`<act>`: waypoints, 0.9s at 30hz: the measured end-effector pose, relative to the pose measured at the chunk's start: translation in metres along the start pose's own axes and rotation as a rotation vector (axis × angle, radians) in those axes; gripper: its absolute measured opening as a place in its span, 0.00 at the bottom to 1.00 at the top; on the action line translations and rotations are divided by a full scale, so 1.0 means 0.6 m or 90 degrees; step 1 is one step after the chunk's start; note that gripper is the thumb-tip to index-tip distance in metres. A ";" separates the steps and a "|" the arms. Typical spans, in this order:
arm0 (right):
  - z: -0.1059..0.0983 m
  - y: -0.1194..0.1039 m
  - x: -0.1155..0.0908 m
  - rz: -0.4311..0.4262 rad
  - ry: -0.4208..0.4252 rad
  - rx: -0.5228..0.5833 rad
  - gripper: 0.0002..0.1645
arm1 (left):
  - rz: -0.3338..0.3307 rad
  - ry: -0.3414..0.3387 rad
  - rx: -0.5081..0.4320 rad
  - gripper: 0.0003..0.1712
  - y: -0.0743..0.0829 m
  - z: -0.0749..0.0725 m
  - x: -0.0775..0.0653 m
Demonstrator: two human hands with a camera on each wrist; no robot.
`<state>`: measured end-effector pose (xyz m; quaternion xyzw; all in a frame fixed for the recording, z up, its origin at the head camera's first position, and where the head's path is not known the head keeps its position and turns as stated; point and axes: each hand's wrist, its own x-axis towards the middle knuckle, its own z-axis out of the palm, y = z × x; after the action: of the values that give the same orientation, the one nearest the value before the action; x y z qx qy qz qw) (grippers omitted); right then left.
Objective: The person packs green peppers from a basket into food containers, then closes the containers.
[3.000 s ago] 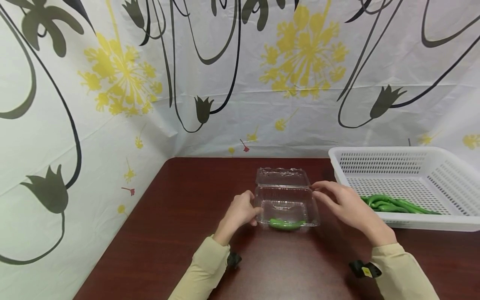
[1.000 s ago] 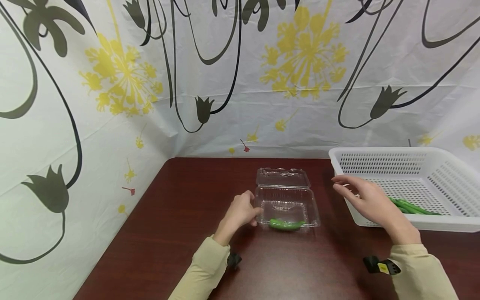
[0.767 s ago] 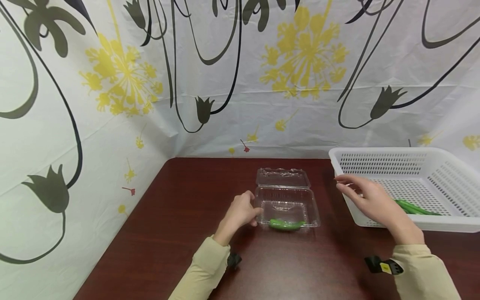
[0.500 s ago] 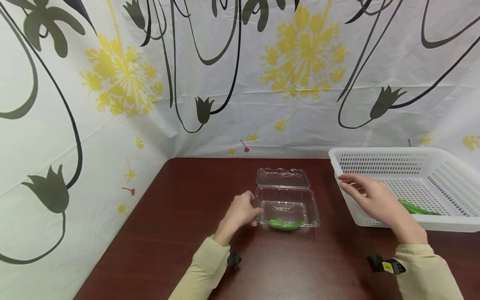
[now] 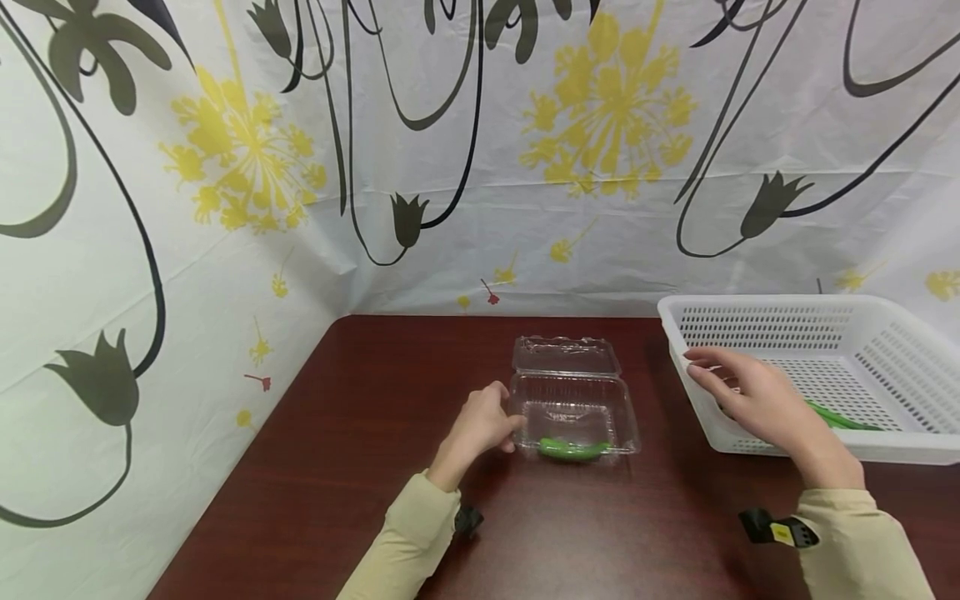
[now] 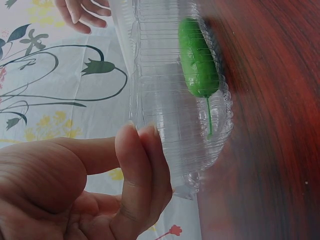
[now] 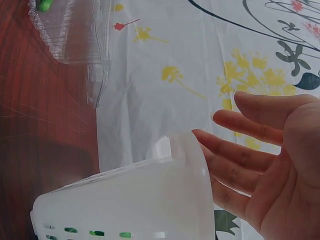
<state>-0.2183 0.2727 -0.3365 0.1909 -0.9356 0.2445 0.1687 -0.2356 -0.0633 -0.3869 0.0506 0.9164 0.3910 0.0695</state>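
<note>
A clear plastic clamshell container (image 5: 567,392) stands with its lid folded back on the table. Inside, near the front, lies one green pepper (image 5: 572,451); the left wrist view shows the thin stem of this pepper (image 6: 199,60). My left hand (image 5: 480,423) pinches the container's left rim between thumb and fingers. Over the left side of a white perforated basket (image 5: 772,302) hovers my right hand (image 5: 761,404), fingers loosely bent and holding nothing. Behind that hand, green peppers (image 5: 836,417) in the basket are partly hidden. In the right wrist view, fingertips are right at the basket's rim.
A dark red-brown wooden table (image 5: 390,383) bears everything. Behind it and to the left hangs a white sheet (image 5: 450,167) printed with grey and yellow flowers. Black straps are worn at both wrists.
The right hand has moved from the container's right side to above the basket, drifting slowly rightward and covering more of the peppers. The left hand and container have stayed put.
</note>
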 end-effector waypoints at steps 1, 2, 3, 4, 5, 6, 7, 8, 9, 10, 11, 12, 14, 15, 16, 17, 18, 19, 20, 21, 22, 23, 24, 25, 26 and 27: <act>-0.001 0.000 0.000 0.002 -0.001 0.000 0.20 | 0.000 0.000 -0.001 0.28 0.000 0.000 0.000; -0.001 0.000 0.000 0.004 -0.002 0.001 0.20 | -0.001 -0.001 -0.001 0.28 -0.001 0.000 0.000; -0.002 0.000 -0.001 0.007 -0.005 0.006 0.20 | -0.001 -0.002 -0.002 0.28 -0.001 0.000 0.000; -0.002 0.000 -0.001 0.015 -0.006 0.010 0.20 | -0.001 -0.003 -0.003 0.28 -0.001 0.000 0.000; -0.003 0.000 -0.001 0.018 -0.009 0.011 0.20 | -0.002 -0.003 -0.001 0.28 -0.002 0.000 -0.001; -0.004 0.000 -0.002 0.022 -0.012 0.014 0.21 | -0.004 -0.003 -0.001 0.28 -0.002 0.000 -0.001; -0.004 0.000 -0.002 0.026 -0.017 0.019 0.21 | -0.004 -0.002 0.000 0.28 -0.002 0.000 -0.001; -0.004 0.000 -0.003 0.028 -0.020 0.021 0.22 | -0.004 -0.001 0.000 0.28 -0.002 0.001 -0.001; -0.004 0.000 -0.003 0.031 -0.023 0.023 0.22 | -0.004 -0.001 0.000 0.28 -0.003 0.001 -0.001; -0.005 0.000 -0.003 0.032 -0.022 0.020 0.22 | -0.005 -0.001 0.000 0.28 -0.002 0.001 -0.001; -0.005 0.001 -0.003 0.028 -0.024 0.020 0.22 | -0.004 0.000 0.001 0.28 -0.003 0.001 -0.001; -0.005 0.001 -0.003 0.028 -0.024 0.021 0.22 | -0.003 0.000 0.002 0.28 -0.002 0.001 -0.001; -0.005 0.003 -0.003 0.025 -0.020 0.020 0.21 | -0.002 0.000 0.001 0.28 -0.002 0.000 -0.001; -0.005 0.003 -0.003 0.024 -0.018 0.016 0.21 | -0.002 -0.001 0.000 0.28 -0.002 0.000 -0.001; -0.006 0.004 -0.004 0.022 -0.016 0.013 0.20 | -0.002 -0.001 0.001 0.27 -0.001 0.000 -0.001; -0.006 0.005 -0.004 0.020 -0.014 0.011 0.20 | -0.001 -0.001 0.001 0.27 -0.001 0.000 0.000; -0.006 0.006 -0.004 0.019 -0.012 0.008 0.20 | -0.001 -0.002 0.001 0.27 -0.001 0.000 0.000; -0.007 0.007 -0.005 0.018 -0.010 0.005 0.20 | -0.002 -0.003 0.001 0.27 -0.001 0.000 0.000; -0.007 0.007 -0.005 0.017 -0.009 0.003 0.20 | -0.003 -0.003 0.000 0.27 0.000 0.000 0.000; -0.008 0.008 -0.006 0.017 -0.008 0.001 0.20 | -0.003 -0.003 0.001 0.27 0.000 0.000 0.000; -0.008 0.009 -0.006 0.017 -0.008 0.000 0.19 | -0.002 -0.003 0.001 0.27 0.000 0.000 -0.001; -0.008 0.009 -0.007 0.018 -0.008 0.001 0.19 | -0.002 -0.003 0.001 0.27 0.000 0.000 -0.001; -0.008 0.010 -0.007 0.020 -0.010 0.002 0.19 | -0.003 -0.004 0.001 0.27 0.000 0.000 -0.001; -0.009 0.011 -0.007 0.021 -0.012 0.004 0.20 | -0.005 -0.005 0.000 0.27 0.000 -0.001 -0.001; -0.009 0.012 -0.007 0.024 -0.014 0.005 0.20 | -0.006 -0.006 -0.001 0.27 0.001 -0.001 -0.001; -0.009 0.013 -0.007 0.026 -0.016 0.006 0.20 | -0.005 -0.005 -0.001 0.27 0.001 -0.001 -0.001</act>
<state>-0.2167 0.2831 -0.3369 0.1757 -0.9402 0.2496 0.1512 -0.2348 -0.0635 -0.3861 0.0482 0.9159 0.3913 0.0750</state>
